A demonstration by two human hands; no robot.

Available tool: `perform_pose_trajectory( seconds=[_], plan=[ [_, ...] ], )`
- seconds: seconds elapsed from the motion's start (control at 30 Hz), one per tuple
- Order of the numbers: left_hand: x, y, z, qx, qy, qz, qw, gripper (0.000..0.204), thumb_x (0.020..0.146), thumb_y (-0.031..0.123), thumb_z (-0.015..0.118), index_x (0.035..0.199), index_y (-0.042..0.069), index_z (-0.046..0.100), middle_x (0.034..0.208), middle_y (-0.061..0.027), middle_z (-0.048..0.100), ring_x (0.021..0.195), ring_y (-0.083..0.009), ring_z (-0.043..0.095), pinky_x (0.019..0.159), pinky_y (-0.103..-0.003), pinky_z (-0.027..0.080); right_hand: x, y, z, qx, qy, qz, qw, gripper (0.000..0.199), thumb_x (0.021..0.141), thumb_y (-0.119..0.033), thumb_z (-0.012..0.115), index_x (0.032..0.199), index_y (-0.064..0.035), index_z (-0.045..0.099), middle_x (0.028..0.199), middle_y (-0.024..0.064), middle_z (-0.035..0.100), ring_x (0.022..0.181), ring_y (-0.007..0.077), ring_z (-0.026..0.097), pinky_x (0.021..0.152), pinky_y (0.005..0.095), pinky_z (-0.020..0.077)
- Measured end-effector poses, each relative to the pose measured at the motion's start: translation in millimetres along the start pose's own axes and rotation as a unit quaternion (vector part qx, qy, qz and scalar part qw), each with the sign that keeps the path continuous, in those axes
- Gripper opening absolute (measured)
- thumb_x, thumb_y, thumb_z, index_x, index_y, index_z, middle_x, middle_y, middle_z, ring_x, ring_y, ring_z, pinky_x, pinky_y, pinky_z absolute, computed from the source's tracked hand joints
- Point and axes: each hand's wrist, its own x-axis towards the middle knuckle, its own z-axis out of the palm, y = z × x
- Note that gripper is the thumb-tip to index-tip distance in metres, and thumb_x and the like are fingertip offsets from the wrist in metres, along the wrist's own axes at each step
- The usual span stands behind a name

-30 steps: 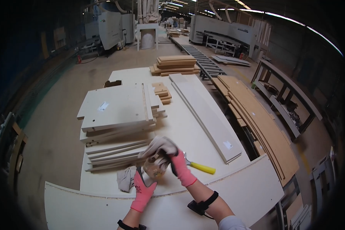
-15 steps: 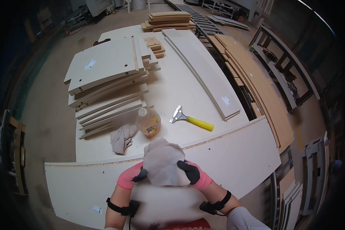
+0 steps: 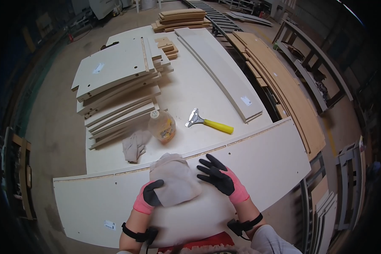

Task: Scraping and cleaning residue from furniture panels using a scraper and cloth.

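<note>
A pale grey cloth (image 3: 175, 180) is gripped at its left edge by my left hand (image 3: 151, 194), in a pink glove with a dark grey palm. My right hand (image 3: 220, 177), gloved alike, is off the cloth at its right side, fingers spread and holding nothing. Beneath both hands lies a long white panel (image 3: 258, 158) with a raw chipboard groove along its far side. Beyond it stand a clear bottle (image 3: 162, 127) with some orange liquid and, to its left, a crumpled grey rag (image 3: 135, 146). A scraper (image 3: 216, 126) with a yellow handle and metal head rests to the right of the bottle.
Stacked white panels (image 3: 110, 70) fill the table's left side. Long white boards (image 3: 220, 72) lie along its right. Wood-coloured boards (image 3: 279, 80) are piled beyond that edge, and another stack (image 3: 182, 17) sits at the far end, near a roller conveyor (image 3: 213, 19).
My right hand has let go of the cloth and opened, moving slightly right and up. My left hand keeps hold of the cloth, which has shifted a little left. The view has tilted slightly.
</note>
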Motion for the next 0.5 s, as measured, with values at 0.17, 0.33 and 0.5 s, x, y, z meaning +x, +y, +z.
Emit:
perform_pose_trajectory(
  seconds=[0.17,0.33,0.5],
  plan=[
    [-11,-7,-34,0.09,0.037,-0.014,0.995,0.044,0.081,0.012,0.055,0.121,-0.004,0.046,0.115,-0.0157,0.056,0.104,-0.0279,0.056,0.092,-0.039,0.045,-7,17,23,-0.327,0.053,-0.054,0.942,0.116,0.062,-0.018,0.08,0.143,-0.0171,-0.004,0.147,0.0117,0.004,0.135,0.0296,0.012,0.102,0.0475,0.0299],
    [-17,-19,-19,0.159,-0.066,-0.019,0.985,0.052,0.077,0.006,0.052,0.127,-0.004,0.041,0.121,-0.0132,0.051,0.108,-0.022,0.052,0.091,-0.031,0.043,4,47,30,-0.419,-0.001,-0.094,0.903,0.11,0.068,-0.021,0.076,0.142,-0.0056,-0.003,0.146,0.0137,0.014,0.133,0.0212,0.021,0.106,0.0317,0.0253],
    [-36,-15,-3,0.264,-0.036,-0.076,0.961,0.058,0.075,0.009,0.058,0.129,-0.004,0.04,0.123,-0.0116,0.05,0.112,-0.0191,0.047,0.096,-0.029,0.035,-17,87,8,-0.081,-0.14,0.164,0.973,0.054,0.085,-0.024,0.058,0.13,0.0007,0.04,0.128,0.0098,0.045,0.117,0.016,0.043,0.099,0.0302,0.0342]
  ],
)
